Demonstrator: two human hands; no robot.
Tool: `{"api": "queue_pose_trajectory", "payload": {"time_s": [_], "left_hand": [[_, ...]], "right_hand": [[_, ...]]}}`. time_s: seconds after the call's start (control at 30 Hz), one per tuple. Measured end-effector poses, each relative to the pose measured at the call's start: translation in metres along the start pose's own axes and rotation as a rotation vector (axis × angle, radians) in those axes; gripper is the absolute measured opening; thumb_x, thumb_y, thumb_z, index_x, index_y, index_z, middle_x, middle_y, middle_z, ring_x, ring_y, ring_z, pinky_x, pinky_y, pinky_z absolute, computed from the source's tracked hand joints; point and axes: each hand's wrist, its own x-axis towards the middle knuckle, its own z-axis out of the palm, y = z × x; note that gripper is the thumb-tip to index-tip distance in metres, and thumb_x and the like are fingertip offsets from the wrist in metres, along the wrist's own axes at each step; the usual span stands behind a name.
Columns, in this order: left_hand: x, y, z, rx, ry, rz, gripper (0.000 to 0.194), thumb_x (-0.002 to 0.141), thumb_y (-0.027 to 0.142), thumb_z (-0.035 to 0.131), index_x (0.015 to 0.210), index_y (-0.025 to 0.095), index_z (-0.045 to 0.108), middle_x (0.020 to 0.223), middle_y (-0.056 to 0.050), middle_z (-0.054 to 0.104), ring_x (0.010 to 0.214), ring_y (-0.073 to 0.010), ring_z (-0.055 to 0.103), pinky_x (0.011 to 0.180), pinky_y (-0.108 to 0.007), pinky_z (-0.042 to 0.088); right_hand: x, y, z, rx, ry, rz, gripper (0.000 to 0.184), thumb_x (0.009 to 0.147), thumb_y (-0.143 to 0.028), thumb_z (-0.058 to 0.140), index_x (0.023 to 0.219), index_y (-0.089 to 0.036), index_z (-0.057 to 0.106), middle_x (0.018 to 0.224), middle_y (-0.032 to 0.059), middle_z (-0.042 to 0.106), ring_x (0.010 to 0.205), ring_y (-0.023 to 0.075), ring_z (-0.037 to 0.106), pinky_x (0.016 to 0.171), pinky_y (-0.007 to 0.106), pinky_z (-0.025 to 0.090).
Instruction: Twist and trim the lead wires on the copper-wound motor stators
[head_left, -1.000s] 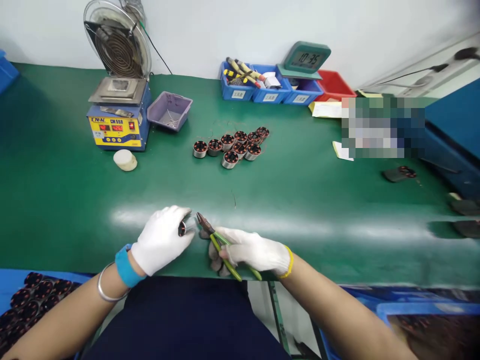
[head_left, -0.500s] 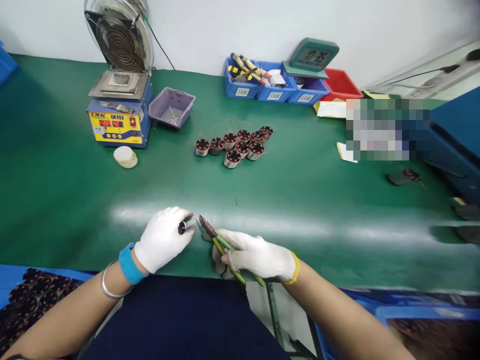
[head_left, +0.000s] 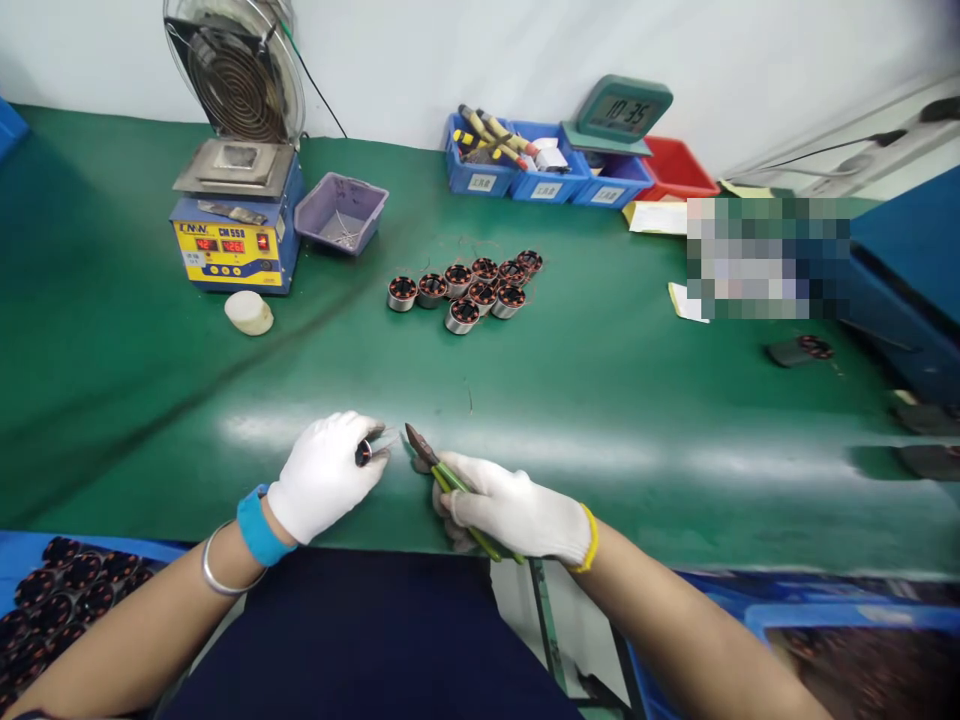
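And here the left hand (head_left: 319,485) grips a wound core (head_left: 364,453) near the tabletop's (head_left: 600,400) front edge, its thin wires pointing right, apparently so they lie exposed to the cutters. The right hand (head_left: 517,510) is closed around the green-handled cutters (head_left: 421,446), tips angled toward those wires but apart from them, likely for a short reach. Farther back, mid-tabletop, finished-looking cores (head_left: 463,316) sit clustered, perhaps grouped to keep the front edge workable.

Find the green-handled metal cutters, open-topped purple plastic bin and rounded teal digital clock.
Cutters (head_left: 422,447), head view: dark metal head.
Purple bin (head_left: 343,196), head view: inner back wall.
Teal clock (head_left: 626,110), head view: display.
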Motion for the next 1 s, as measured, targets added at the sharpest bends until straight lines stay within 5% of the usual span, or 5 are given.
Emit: {"api": "queue_pose_trajectory", "payload": {"time_s": [0.43, 0.53, 0.67, 0.87, 1.0], "left_hand": [[-0.013, -0.009, -0.063, 0.349, 0.131, -0.457, 0.05, 0.081, 0.063, 0.05, 0.102, 0.02, 0.064, 0.073, -0.006, 0.069, 0.071, -0.029, 0.068, 0.062, -0.037, 0.05], [-0.015, -0.018, -0.081, 0.211, 0.213, -0.147, 0.038, 0.084, 0.042, 0.052, 0.114, 0.019, 0.061, 0.1, -0.007, 0.07, 0.092, -0.0239, 0.066, 0.083, -0.036, 0.051], [-0.013, -0.021, -0.067, 0.169, -0.132, 0.315, 0.037, 0.079, 0.024, 0.057, 0.115, 0.019, 0.06, 0.13, -0.009, 0.058, 0.123, -0.0264, 0.051, 0.102, -0.039, 0.041], [-0.002, -0.021, -0.029, 0.179, -0.278, 0.394, 0.018, 0.089, 0.018, 0.046, 0.086, 0.019, 0.063, 0.096, -0.006, 0.067, 0.092, -0.021, 0.061, 0.084, -0.035, 0.046], [-0.002, -0.017, -0.012, 0.296, -0.17, 0.314, 0.024, 0.092, 0.02, 0.04, 0.08, 0.017, 0.061, 0.08, -0.008, 0.062, 0.077, -0.0226, 0.058, 0.072, -0.037, 0.044]], "right_hand": [[-0.003, 0.018, -0.004, 0.452, -0.01, -0.127, 0.051, 0.075, -0.035, 0.068, 0.119, -0.021, 0.047, 0.089, 0.0013, 0.057, 0.074, 0.0172, 0.064, 0.07, 0.037, 0.053], [-0.002, 0.022, -0.003, 0.468, -0.018, -0.156, 0.049, 0.076, -0.035, 0.068, 0.119, -0.021, 0.048, 0.088, 0.0018, 0.057, 0.074, 0.0176, 0.063, 0.07, 0.038, 0.053], [0.0, 0.021, -0.001, 0.472, -0.031, -0.151, 0.051, 0.075, -0.037, 0.07, 0.118, -0.021, 0.048, 0.088, 0.0017, 0.056, 0.073, 0.0175, 0.063, 0.07, 0.038, 0.053], [-0.002, 0.008, 0.004, 0.383, -0.021, -0.126, 0.057, 0.074, -0.037, 0.066, 0.124, -0.02, 0.045, 0.089, 0.0013, 0.054, 0.073, 0.0161, 0.061, 0.069, 0.035, 0.052], [-0.013, -0.001, 0.005, -0.208, 0.177, -0.102, 0.047, 0.081, -0.034, 0.053, 0.126, -0.021, 0.049, 0.093, 0.0057, 0.058, 0.078, 0.0207, 0.06, 0.066, 0.033, 0.049]]}}
